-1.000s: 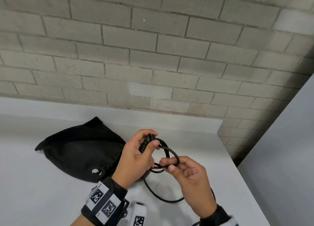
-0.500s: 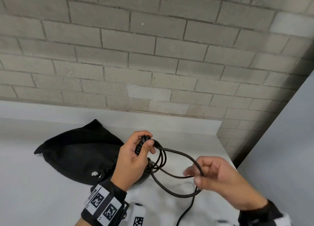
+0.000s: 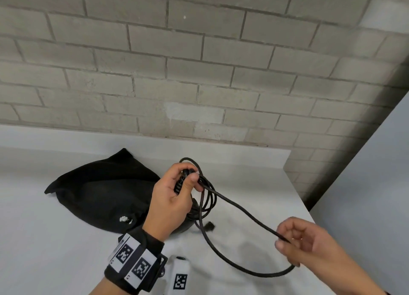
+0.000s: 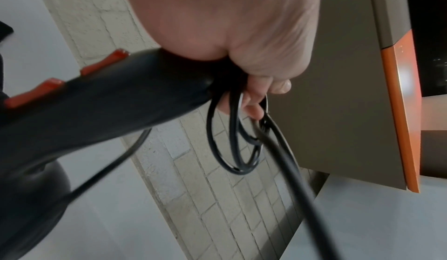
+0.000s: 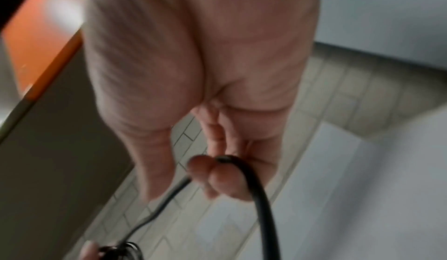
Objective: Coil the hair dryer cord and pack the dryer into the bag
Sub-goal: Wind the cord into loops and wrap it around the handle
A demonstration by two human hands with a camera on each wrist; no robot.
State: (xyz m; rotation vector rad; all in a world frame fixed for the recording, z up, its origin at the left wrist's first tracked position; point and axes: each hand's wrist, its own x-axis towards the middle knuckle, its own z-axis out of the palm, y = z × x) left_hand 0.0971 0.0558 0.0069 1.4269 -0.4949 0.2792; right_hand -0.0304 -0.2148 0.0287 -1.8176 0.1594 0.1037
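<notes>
My left hand (image 3: 177,190) grips the end of the black hair dryer's handle (image 4: 116,101) together with several coiled loops of its black cord (image 3: 207,197); the loops hang below the fist (image 4: 241,145). The dryer has orange switches (image 4: 101,63), and its body is mostly hidden under my left hand in the head view. From the coil a length of cord (image 3: 243,215) runs right to my right hand (image 3: 296,243), which pinches it between thumb and fingers (image 5: 225,170). The slack curves down onto the counter (image 3: 254,270). The black bag (image 3: 104,190) lies to the left.
A white counter (image 3: 55,250) meets a grey brick wall (image 3: 199,73) at the back. A white panel (image 3: 365,195) stands at the right edge. A brown cabinet with an orange edge (image 4: 401,111) hangs above. The cord's plug (image 3: 209,226) lies on the counter by the dryer.
My right hand has drawn the cord out to the right and lower, away from the left hand, so the loop has grown longer. The left hand has kept its grip on the coil.
</notes>
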